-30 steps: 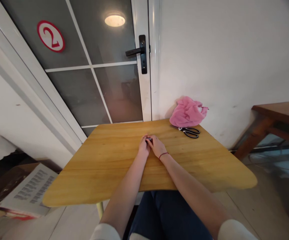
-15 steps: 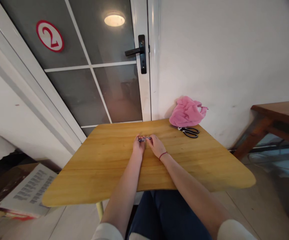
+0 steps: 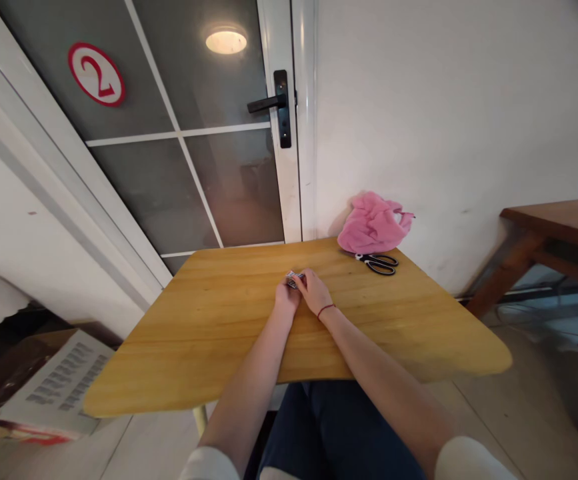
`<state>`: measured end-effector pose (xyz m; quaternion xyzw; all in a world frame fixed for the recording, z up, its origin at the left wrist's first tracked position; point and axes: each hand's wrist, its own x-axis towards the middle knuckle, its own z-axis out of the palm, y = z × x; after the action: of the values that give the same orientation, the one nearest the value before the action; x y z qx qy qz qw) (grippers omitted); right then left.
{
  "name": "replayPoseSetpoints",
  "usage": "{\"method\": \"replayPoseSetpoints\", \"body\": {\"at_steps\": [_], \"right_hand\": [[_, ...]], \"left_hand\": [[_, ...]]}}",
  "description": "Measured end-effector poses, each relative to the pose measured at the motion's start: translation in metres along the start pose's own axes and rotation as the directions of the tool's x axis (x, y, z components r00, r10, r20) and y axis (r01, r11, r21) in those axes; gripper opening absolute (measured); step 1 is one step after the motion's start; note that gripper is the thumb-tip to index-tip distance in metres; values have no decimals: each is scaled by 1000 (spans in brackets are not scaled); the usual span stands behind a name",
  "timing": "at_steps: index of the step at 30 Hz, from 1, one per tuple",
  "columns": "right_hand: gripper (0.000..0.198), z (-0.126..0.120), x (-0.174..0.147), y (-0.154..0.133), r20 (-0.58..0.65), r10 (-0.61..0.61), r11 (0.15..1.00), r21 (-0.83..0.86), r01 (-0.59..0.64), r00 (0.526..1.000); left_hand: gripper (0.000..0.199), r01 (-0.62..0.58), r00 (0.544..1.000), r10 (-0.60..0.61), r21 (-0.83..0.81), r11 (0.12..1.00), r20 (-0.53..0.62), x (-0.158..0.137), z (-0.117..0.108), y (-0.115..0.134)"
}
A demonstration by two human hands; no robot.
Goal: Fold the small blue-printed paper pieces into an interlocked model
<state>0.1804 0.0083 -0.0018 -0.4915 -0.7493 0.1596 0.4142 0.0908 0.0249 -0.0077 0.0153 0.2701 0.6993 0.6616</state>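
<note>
Above the middle of the wooden table [image 3: 209, 333], my two hands meet around a small flat thing with a dark and white pattern [image 3: 293, 279]. Its kind is too small to make out. My left hand [image 3: 286, 298] supports it from below and the left, fingers curled and partly hidden behind it. My right hand [image 3: 315, 293], with a red string at the wrist, grips its right side, thumb across the top. Black-handled scissors [image 3: 381, 264] lie farther back to the right, their blades hidden under a pink cloth [image 3: 375, 223].
A door with frosted panes [image 3: 233, 180] and a black handle [image 3: 283, 107] stands just behind the table. A brown wooden table [image 3: 563, 217] is at the right. An open cardboard box [image 3: 63, 380] sits on the floor at the left.
My left hand has moved slightly right, closer against my right hand. The small patterned thing has turned and shows more of its face. Scissors and cloth stay put.
</note>
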Motion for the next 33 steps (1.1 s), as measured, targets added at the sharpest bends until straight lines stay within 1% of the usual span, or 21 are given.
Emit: {"method": "replayPoseSetpoints", "body": {"at_steps": [6, 9, 16, 22, 27, 33], "right_hand": [[22, 0, 1, 0, -22, 20, 999, 29, -19, 1000], [22, 1, 1, 0, -42, 13, 998, 64, -11, 999], [23, 1, 0, -1, -79, 17, 993, 120, -7, 997], [21, 0, 0, -3, -32, 9, 996, 93, -6, 999], [22, 2, 0, 0, 23, 38, 999, 38, -39, 999], [24, 1, 0, 0, 57, 72, 997, -21, -71, 996]], "left_hand": [[32, -11, 1000, 11, 13, 1000, 15, 1, -1, 2], [31, -16, 1000, 16, 18, 1000, 19, 2, -3, 2], [33, -20, 1000, 20, 8, 1000, 14, 6, -4, 13], [29, -15, 999, 15, -1, 1000, 37, -1, -2, 16], [27, -8, 997, 7, 13, 1000, 77, -6, 3, 9], [28, -47, 998, 44, 51, 998, 48, 1, 4, 0]]}}
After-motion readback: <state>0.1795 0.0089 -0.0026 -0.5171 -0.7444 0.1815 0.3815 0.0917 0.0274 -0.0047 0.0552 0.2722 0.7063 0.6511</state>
